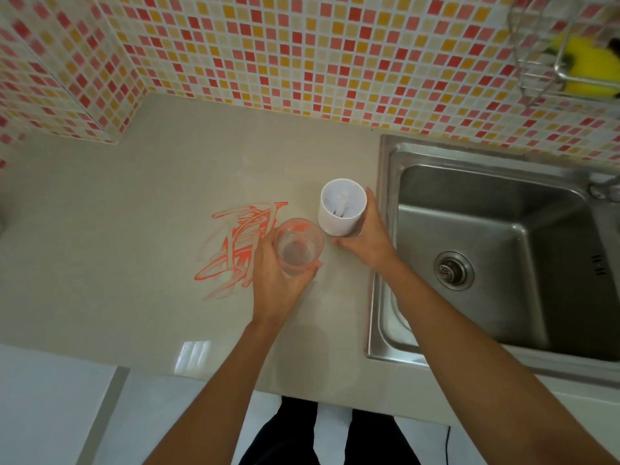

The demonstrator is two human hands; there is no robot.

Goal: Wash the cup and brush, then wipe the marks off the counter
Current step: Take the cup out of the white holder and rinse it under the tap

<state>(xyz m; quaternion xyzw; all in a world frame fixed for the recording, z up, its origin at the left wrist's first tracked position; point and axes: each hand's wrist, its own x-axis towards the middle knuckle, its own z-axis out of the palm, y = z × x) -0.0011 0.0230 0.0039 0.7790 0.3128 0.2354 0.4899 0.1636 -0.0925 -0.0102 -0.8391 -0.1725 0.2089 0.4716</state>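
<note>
The left hand [278,273] is wrapped around a clear cup [298,246], fingers curled behind its far-left wall and the thumb closing on the near side, so the cup sits in the crook of the grasp with its open mouth facing up; its rim carries a reddish tint and the inside looks cloudy. Just beside it, on the side toward the sink [476,209], the right hand [365,234] grasps a white cup [342,211] from the sink side, the thumb low at its base and the fingers round the back — out of sight. Inside the white cup stands a pale brush [341,204], only its handle and a dark patch near the bottom showing (the bristles cannot be made out). Both cups are over the beige counter [134,229]; whether they rest on it or are lifted just off it cannot be told. Orange-red marks [238,243] are scrawled on the counter on the side of the clear cup away from the sink, their nearest strokes hidden behind the left hand. Above the sink, a wire rack [550,72] holding a yellow sponge [583,58] is cut off by the frame edge, and the tap [604,189] shows only partly.
</note>
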